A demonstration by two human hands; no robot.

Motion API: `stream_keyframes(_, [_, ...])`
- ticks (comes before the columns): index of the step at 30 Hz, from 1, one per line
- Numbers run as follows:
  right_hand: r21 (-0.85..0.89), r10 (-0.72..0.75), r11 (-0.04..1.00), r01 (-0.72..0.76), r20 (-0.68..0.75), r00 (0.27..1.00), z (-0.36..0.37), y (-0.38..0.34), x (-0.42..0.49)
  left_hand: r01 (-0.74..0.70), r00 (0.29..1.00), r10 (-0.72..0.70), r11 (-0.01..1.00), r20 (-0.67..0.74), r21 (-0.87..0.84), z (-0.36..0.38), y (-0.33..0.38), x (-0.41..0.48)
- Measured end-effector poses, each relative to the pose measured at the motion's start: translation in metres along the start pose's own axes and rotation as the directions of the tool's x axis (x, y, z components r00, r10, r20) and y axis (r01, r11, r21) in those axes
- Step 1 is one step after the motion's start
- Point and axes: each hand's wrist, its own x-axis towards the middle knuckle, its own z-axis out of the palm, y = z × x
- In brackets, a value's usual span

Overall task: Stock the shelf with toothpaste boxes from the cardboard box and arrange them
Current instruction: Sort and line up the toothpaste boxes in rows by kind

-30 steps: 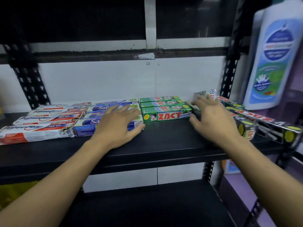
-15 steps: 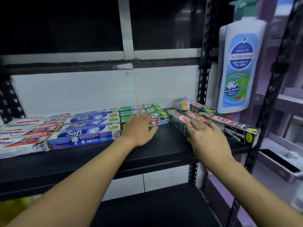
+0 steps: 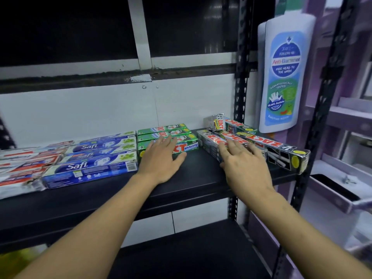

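Head view, change: the left hand [image 3: 161,161], which lay on the Safi boxes [image 3: 90,166] a second ago, now rests on the green ZACT boxes [image 3: 190,146]. The right hand [image 3: 244,165] has gone from the near end of the black ZACT boxes [image 3: 267,142] onto their tops.
Head view, meaning: the work looks like arranging rather than stocking. The blue rows seem settled, and attention has passed to the right end of the shelf [image 3: 201,178]. The cardboard box is out of sight.
Head view, left fingers [image 3: 171,140]: straight and spread, lying flat on the green stack, thumb out toward the shelf. They grasp nothing.
Head view, right fingers [image 3: 231,146]: stretched flat across the black boxes, pressing rather than gripping.
Head view, green boxes: stacked mid-shelf, just right of the Safi rows. Their long axis runs left to right, along the shelf's front edge, with the lettering upright toward the person.
Head view, black boxes: at the right end, apart from the green stack. Their long axis runs slantwise from back-left to front-right, the far end reaching the front-right corner. Their lettering reads upside down from here.
Head view, judgement: the slanted group probably needs turning square to match the green rows.
Head view, odd one: a small ZACT box [image 3: 216,122] stands at the back behind the slanted group.
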Motion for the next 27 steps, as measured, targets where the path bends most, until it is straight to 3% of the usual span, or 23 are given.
stream_keyframes(4, [0.230, -0.083, 0.970, 0.081, -0.001, 0.997, -0.022, 0.016, -0.001, -0.099, 0.995, 0.097, 0.992, -0.035, -0.075, -0.012, 0.016, -0.007])
stream_keyframes(8, [0.421, 0.130, 0.902, -0.099, -0.044, 0.991, -0.050, 0.048, 0.005, -0.033, 0.992, 0.072, 0.942, 0.106, -0.335, -0.014, 0.035, -0.009])
stream_keyframes(12, [0.438, 0.267, 0.846, -0.305, 0.148, 0.952, -0.054, 0.085, 0.037, 0.041, 0.953, 0.051, 0.954, 0.299, -0.296, -0.005, 0.043, -0.012])
stream_keyframes(18, [0.523, 0.239, 0.730, -0.439, 0.406, 0.882, -0.025, 0.106, 0.087, 0.023, 0.944, 0.073, 0.958, 0.323, -0.285, 0.000, 0.041, -0.011])
stream_keyframes(23, [0.364, 0.233, 0.818, -0.445, 0.498, 0.835, -0.004, 0.097, 0.117, 0.042, 0.945, 0.055, 0.957, 0.322, -0.287, 0.000, 0.041, -0.010])
stream_keyframes(27, [0.350, 0.248, 0.807, -0.475, 0.529, 0.811, 0.008, 0.088, 0.131, 0.044, 0.948, 0.051, 0.957, 0.314, -0.287, 0.002, 0.040, -0.010])
